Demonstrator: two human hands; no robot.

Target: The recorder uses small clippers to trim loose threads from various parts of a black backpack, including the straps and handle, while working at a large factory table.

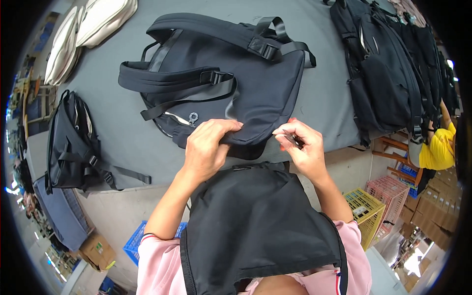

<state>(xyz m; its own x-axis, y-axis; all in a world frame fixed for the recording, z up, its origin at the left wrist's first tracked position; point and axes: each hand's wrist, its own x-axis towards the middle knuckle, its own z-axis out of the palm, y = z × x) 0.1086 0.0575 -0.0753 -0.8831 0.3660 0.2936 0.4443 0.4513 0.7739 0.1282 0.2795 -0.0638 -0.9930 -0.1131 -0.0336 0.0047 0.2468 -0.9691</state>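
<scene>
A black backpack (255, 93) lies on the grey table with its shoulder straps up and its near edge toward me. My left hand (209, 147) is closed on that near edge, thumb on top and fingers curled underneath. Close to the bag's near right corner, my right hand (304, 145) is closed round a small dark tool (293, 139) that looks like thread snips, mostly hidden by the fingers. A round grey zipper pull (193, 117) and a part-open zipper show left of centre on the bag. The straps have black buckles (215, 77).
The grey table (324, 88) also bears a smaller black backpack (73, 142) at left, cream bags (105, 22) at far left and several black backpacks (383, 73) at right. Yellow (365, 209) and pink crates (388, 196) stand low at right. A person in yellow (439, 150) is beyond.
</scene>
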